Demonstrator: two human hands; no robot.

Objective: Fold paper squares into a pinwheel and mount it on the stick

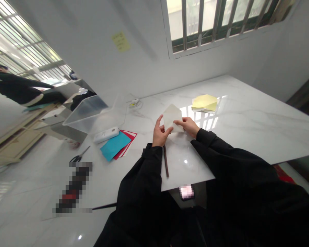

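A small cream envelope (173,112), its pointed flap upward, is held above the white marbled table (242,113). My left hand (160,134) grips its left side and lower edge, with the thumb across the front. From the right, my right hand (190,126) pinches it, thumb and fingers near the lower middle. The fingers behind the paper are hidden. Just below my left hand a thin dark brown stick or pen (166,163) lies on the table, its upper end partly covered by the hand.
Yellow and white papers (204,103) are stacked at the back right. Left of my hands lie blue paper (115,145), red paper (128,141), a white power strip (106,134) and scissors (77,158). A clear plastic bin (90,113) stands behind them. A person (18,85) sits far left.
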